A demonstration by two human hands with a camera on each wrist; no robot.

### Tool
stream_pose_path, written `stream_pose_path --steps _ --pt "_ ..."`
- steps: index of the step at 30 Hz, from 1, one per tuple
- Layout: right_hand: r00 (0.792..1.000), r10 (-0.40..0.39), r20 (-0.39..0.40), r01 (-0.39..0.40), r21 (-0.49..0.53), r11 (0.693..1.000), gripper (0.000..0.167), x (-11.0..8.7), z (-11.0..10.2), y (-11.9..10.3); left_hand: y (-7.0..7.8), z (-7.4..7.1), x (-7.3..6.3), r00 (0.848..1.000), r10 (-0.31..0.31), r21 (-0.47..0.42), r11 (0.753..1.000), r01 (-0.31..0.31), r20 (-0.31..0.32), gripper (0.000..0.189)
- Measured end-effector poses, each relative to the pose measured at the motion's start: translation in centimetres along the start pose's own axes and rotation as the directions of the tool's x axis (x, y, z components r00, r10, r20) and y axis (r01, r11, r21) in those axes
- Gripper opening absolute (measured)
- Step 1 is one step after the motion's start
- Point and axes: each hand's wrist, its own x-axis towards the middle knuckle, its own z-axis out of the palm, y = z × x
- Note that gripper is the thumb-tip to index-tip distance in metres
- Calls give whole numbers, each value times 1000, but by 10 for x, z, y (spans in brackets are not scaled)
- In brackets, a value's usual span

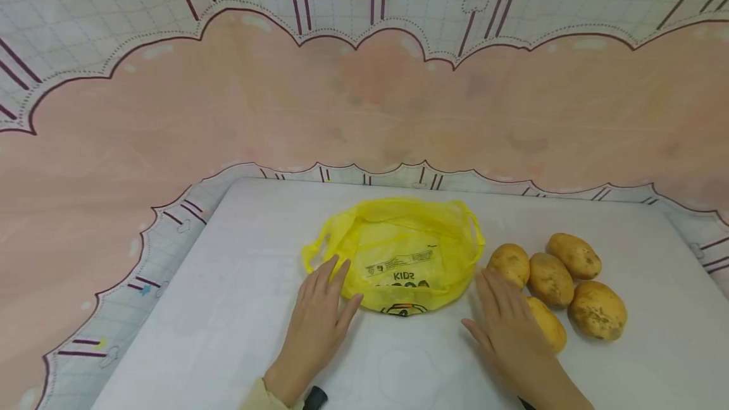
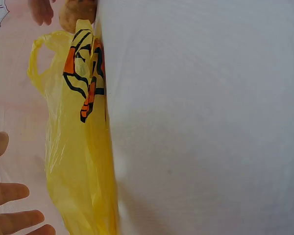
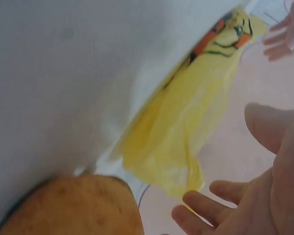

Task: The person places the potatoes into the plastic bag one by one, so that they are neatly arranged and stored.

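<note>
A yellow plastic bag (image 1: 398, 252) stands with its mouth spread wide in the middle of the table, a handle loop at each side and dark print inside. My left hand (image 1: 317, 318) is at the bag's near left side, fingers extended and holding nothing. On the other side, my right hand (image 1: 509, 334) has its fingers straight between the bag and several potatoes (image 1: 551, 280), and it holds nothing. It partly covers the nearest potato (image 1: 548, 324). In the right wrist view one potato (image 3: 78, 208) looms large below the bag (image 3: 186, 112). The left wrist view shows the bag's printed side (image 2: 83, 137).
The potatoes lie in a loose group on the right part of the white table (image 1: 228, 283). Behind the table hangs a pink and white patterned cloth (image 1: 364, 100), which also shows along the table's left and right edges.
</note>
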Motion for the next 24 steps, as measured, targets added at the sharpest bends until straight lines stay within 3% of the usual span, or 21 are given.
stream_pose_path --steps 13,20,24 --pt "999 -32 -44 31 -14 999 74 -4 -6 10 -5 -1 6 999 -30 -52 998 31 12 56" --pt "1000 0 -1 0 -1 1000 73 -6 -9 13 -10 1 10 999 -3 -54 999 0 -47 54" --pt "1000 -3 -19 3 -27 1000 72 -8 -11 16 -13 2 13 998 -2 -49 999 -1 -66 52"
